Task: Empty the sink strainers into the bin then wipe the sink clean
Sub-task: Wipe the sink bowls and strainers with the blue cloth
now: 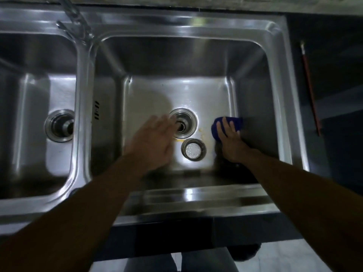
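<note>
- Right hand [228,138] presses flat on the cloth [237,121], fingers spread and fairly straight. It is a pushing hold, not a clench, which suits scrubbing the floor of the sink [196,195].
- Left hand [155,138] is blurred, but its fingers look loose and extended with nothing in them. It hovers at the left edge of the drain [184,124]; whether it touches the steel I cannot tell.
- Cloth sits bunched under the right palm at the right side of the right bowl, against the foot of the wall — likely the starting edge for a sweep toward the middle.
- Strainer [193,149] lies out of its seat, on the floor just in front of the open drain, between the two hands and held by neither. Its basket looks pale and free of scraps, so emptying seems done for this one; leaving it there keeps the drain rim bare for wiping.
- Yellow smear [202,131] lies between drain and cloth, just left of the right fingertips — the nearest dirt, and probably the wipe's first target.
- Left bowl's drain [59,125] shows a dark centre; whether its strainer is seated I cannot tell.
- Tap [76,18] stands behind the divider.
</note>
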A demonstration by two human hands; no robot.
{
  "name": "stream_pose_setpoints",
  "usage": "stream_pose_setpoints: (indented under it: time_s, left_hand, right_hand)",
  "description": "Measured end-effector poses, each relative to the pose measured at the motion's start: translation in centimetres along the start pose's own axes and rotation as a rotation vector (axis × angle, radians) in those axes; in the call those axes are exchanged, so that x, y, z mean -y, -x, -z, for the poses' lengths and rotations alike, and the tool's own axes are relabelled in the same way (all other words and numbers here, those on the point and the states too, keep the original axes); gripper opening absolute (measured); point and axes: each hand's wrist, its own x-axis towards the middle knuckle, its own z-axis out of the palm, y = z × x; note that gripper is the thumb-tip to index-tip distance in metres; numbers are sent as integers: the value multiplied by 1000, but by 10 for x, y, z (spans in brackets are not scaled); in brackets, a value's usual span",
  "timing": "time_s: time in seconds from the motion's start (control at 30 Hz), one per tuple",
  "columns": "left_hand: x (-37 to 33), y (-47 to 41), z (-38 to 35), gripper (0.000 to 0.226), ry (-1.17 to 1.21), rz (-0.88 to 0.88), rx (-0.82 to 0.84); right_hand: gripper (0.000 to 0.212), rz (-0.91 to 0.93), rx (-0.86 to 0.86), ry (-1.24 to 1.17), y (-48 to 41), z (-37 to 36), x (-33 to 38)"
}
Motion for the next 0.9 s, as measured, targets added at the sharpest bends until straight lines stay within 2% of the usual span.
stream_pose_setpoints:
  time_s: [0.1,0.17,0.23,0.33,0.43,0.57,0.73,0.9]
  left_hand:
    - [-36,-30,-22,80,115,87,180]
    - [-48,-45,-41,100,91,111,279]
    - [-55,-52,-56,111,50,123,336]
    - [-57,-54,-73,102,26,165,341]
    - [-54,-52,-77,89,105,204,341]
    - [-44,-42,-63,90,244,274,273]
    - [-20,-20,-25,84,259,378,157]
    - [-8,-8,0,81,244,430,156]
  right_hand:
    - [79,40,21,-12,5,-10,5]
    - [77,74,14,30,2,-11,2]
    - [78,120,21,35,-9,-6,-1]
    - [85,183,34,16,-31,6,1]
    - [89,212,26,1,-43,12,7]
    - [81,253,-29,19,-37,10,7]
    - [83,433,46,159,-11,-12,23]
    - [89,658,149,299,-14,-18,51]
